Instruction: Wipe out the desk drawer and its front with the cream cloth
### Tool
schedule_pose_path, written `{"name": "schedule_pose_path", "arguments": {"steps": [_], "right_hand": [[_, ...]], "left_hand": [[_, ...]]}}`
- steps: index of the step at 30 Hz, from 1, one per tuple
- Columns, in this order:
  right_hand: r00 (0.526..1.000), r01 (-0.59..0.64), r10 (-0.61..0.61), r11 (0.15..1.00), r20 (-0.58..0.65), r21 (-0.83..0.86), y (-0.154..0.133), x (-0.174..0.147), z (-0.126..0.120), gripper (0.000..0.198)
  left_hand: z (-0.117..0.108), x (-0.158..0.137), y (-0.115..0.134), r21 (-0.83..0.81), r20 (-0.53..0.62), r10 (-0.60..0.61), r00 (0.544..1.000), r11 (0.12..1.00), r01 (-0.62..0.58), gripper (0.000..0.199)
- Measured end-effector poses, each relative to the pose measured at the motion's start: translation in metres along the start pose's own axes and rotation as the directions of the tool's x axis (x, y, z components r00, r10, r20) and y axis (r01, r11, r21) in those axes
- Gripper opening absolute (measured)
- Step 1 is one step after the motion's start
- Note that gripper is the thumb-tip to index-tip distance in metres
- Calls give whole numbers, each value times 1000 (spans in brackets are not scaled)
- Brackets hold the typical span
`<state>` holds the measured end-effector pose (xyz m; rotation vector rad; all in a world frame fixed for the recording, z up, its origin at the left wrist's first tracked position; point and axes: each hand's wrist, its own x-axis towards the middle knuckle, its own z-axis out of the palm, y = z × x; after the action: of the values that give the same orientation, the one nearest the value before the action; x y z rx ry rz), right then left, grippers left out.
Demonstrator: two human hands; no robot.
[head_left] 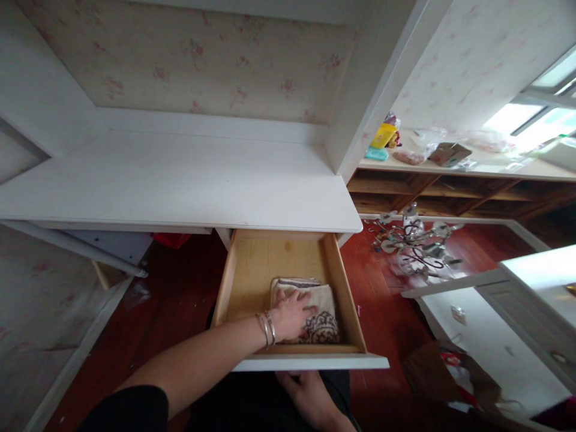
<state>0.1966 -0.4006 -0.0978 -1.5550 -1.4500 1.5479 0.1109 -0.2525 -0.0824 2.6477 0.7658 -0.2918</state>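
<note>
My left hand (292, 315), with bracelets at the wrist, lies with spread fingers on a folded cloth (323, 300). The cloth is cream with a dark ornamental pattern and sits in the front right part of a pulled-out wooden drawer (256, 261). Just below the drawer's white front panel (333, 362) is my right hand (310, 397). Its fingers look curled up against the panel's underside or outer face; the panel hides their tips and whatever they grip.
Above the drawer is a white desk top (189, 174). To the right, a chandelier (418, 243) lies on the red wooden floor (378, 312), near a white cabinet (535, 312) and a brown paper bag (427, 372). A low shelf unit (450, 191) with bags on top runs along the wall.
</note>
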Motion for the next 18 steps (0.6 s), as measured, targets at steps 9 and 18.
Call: {"name": "schedule_pose_path", "arguments": {"steps": [9, 18], "right_hand": [[998, -65, 65, 997, 0, 39, -5, -2, 3, 51], [994, -109, 108, 994, 32, 24, 10, 4, 5, 56]], "left_hand": [[5, -63, -40, 38, -17, -114, 993, 993, 114, 80], [7, -96, -77, 81, 93, -194, 977, 979, 186, 85]]}}
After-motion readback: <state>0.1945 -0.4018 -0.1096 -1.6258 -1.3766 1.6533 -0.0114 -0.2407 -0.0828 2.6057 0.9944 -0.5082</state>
